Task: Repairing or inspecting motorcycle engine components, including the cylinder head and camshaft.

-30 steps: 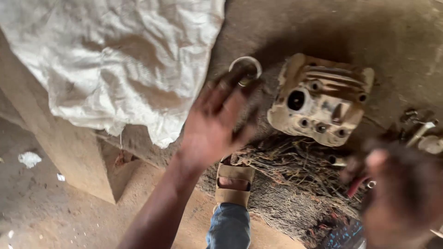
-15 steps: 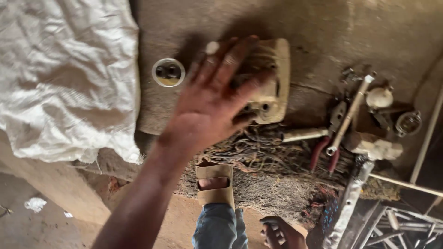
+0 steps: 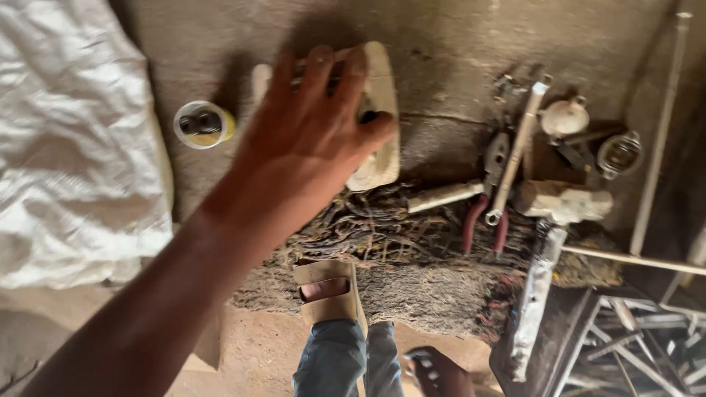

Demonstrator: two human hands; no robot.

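My left hand (image 3: 309, 140) reaches in from the lower left and lies over a cream-coloured metal engine part (image 3: 382, 158) on the dusty bench. The fingers spread across the part's top and the thumb presses its right side. Most of the part is hidden under the hand. A small round open tin (image 3: 202, 125) stands just left of the hand. My right hand is out of view.
A crumpled white sack (image 3: 66, 169) covers the left. Right of the part lie red-handled pliers (image 3: 485, 198), a long metal tool (image 3: 515, 158), a pale block (image 3: 562, 200) and small round fittings (image 3: 621, 153). Tangled wires (image 3: 412, 235) edge the bench. My sandalled foot (image 3: 327, 290) is below.
My left hand has moved from beside the tin onto the engine part and closed over it. The view has shifted right, and the blurred right hand has left the picture.
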